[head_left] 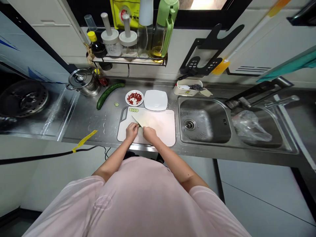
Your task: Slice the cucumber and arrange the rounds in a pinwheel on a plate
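My left hand [131,131] rests on the white plastic cutting board [168,131], its fingers on a short cucumber piece [140,130]. My right hand [149,134] is shut on the handle of a wide pale-bladed kitchen knife [145,120], whose edge stands at the cucumber piece, close to my left fingers. A row of cucumber slices [133,110] lies at the board's far edge. One loose slice [117,104] sits on the steel counter [84,115], near a long whole cucumber [108,95]. The handle and part of the cucumber piece are hidden by my hands.
A small white plate of chopped red chilli [134,98] and a square white plate [155,100] stand behind the board. To the right is a steel sink [204,120], with a plastic bag [250,126] in its second basin. A steel pot [84,82] and a gas burner [23,98] are on the left.
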`<state>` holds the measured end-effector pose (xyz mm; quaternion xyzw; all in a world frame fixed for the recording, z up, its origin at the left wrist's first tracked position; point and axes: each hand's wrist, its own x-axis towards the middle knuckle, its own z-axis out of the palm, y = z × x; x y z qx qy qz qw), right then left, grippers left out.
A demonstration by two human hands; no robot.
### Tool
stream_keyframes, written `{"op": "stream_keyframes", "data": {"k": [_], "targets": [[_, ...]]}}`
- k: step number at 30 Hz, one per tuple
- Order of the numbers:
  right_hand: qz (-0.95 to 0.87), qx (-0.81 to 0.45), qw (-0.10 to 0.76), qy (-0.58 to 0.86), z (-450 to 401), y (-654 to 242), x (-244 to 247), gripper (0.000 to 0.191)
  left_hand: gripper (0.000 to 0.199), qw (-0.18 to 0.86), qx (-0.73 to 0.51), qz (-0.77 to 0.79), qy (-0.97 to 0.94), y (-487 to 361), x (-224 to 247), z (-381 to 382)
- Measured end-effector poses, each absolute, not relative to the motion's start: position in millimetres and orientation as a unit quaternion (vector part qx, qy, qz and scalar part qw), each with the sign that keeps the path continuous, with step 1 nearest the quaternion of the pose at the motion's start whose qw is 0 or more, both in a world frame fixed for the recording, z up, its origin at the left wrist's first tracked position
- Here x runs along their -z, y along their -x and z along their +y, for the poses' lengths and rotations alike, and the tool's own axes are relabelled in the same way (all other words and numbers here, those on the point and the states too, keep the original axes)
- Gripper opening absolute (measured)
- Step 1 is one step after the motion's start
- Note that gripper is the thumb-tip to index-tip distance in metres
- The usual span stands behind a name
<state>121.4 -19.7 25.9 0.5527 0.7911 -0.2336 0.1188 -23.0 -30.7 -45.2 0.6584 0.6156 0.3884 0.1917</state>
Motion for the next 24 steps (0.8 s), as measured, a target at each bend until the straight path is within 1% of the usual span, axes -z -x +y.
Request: {"op": "stream_keyframes", "data": {"k": [14,24], "targets": [[0.770,0.245,0.145,-0.571,-46,-143,-25,0.024,0.015,0.185,-0.400,0.622,-0.648,22,45,-32],[0.780,0.240,0.113,-0.567,-23,-122,-24,0.027,0.014,0.184,-0.398,0.618,-0.653,23,47,-32]]}}
